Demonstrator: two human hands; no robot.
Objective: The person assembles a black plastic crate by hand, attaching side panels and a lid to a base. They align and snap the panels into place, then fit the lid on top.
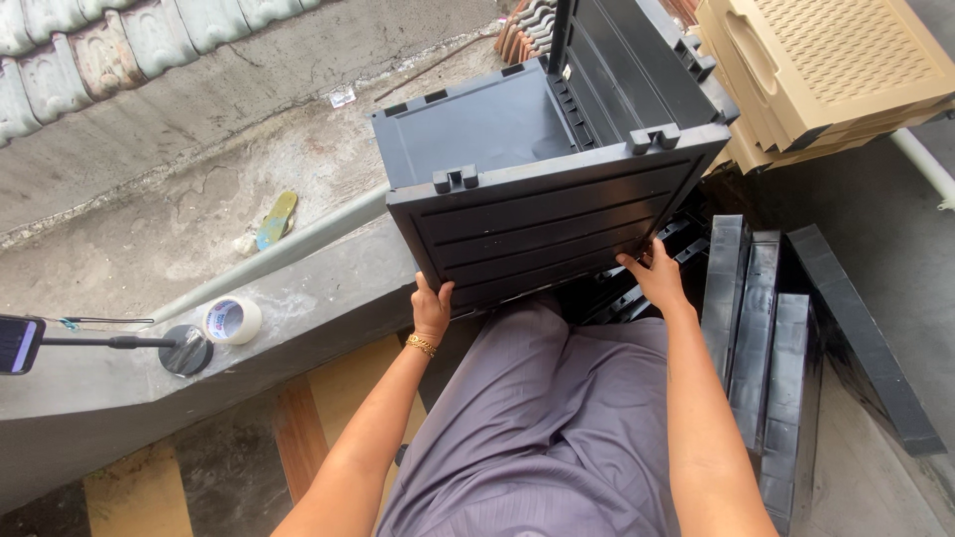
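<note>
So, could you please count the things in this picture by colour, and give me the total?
Black: 6, the assembled box held by the left hand and right hand, four loose panels, one phone stand
Beige: 1 stack of panels
White: 1 tape roll
Yellow-green: 1 sandal
Total: 9

Both hands grip the near lower edge of a black plastic cabinet frame (542, 189) that is tilted over a concrete ledge (328, 288). The left hand (431, 308), with a gold bracelet (422, 345) on its wrist, holds the bottom left corner; the right hand (657, 278) presses fingers against the ribbed front panel. Black plastic panels (766, 338) stand stacked to the right, beige drawer fronts (826, 70) lie above them, and a tape roll (232, 320) sits on the ledge.
</note>
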